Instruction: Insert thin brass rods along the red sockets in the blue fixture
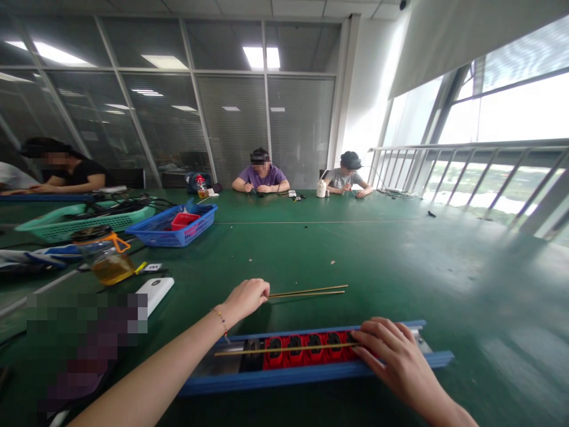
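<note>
My left hand (249, 296) is closed, its fingertips at the near ends of two thin brass-coloured rods (311, 292) that point right above the green table. Below it lies a long blue-edged metal channel (306, 375). A row of several red blocks with black centres (294, 351) sits inside the channel, beside a black block (252, 354) at its left. Another thin brass-coloured rod (284, 349) runs lengthwise over the red blocks. My right hand (393, 350) reaches over the channel's right part, thumb and fingers pinching the right end of that rod.
To the left are a white power bank (160, 292), a jar of amber liquid (106, 261), a blue basket (178, 232) with a red box, and a green basket (89, 222) of cables. Across the table, co-workers sit (260, 178), with a white bottle (321, 188) nearby.
</note>
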Demonstrator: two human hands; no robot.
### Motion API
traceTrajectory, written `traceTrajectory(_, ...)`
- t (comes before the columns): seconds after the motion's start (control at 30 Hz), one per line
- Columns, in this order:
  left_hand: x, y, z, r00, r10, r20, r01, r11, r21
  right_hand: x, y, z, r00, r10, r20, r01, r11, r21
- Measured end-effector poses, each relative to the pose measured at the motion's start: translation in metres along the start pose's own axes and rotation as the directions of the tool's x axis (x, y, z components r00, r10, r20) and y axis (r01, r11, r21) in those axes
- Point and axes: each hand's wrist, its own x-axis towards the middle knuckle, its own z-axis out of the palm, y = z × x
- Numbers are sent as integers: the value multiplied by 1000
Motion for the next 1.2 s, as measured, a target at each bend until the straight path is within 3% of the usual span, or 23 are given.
traceTrajectory(0.27,0,-5,6,997,51,-50,-47,996,72,7,-10,-9,996,-5,91,4,1000,16)
traceTrajectory(0.43,1,-14,7,1000,18,17,-18,1000,-6,10,-11,-12,997,3,83,-13,993,116)
traceTrajectory(0.6,7,-19,7,999,23,38,-21,998,-56,16,7,-19,999,12,48,-16,996,86)
traceTrajectory(0.73,9,-25,6,998,49,48,-43,992,-120,37,30,-20,997,37,68,-39,999,28)
traceTrajectory(0.87,6,-36,3,998,24,55,-13,984,-179,64,43,-4,978,-24,206,24,1000,4)
traceTrajectory(1.0,-4,-41,-5,999,-30,-18,28,991,-129,82,41,23,945,-34,326,52,998,-45)
traceTrajectory(1.2,-18,-39,-11,998,55,16,-54,997,-48,109,33,56,878,8,479,57,991,-122)
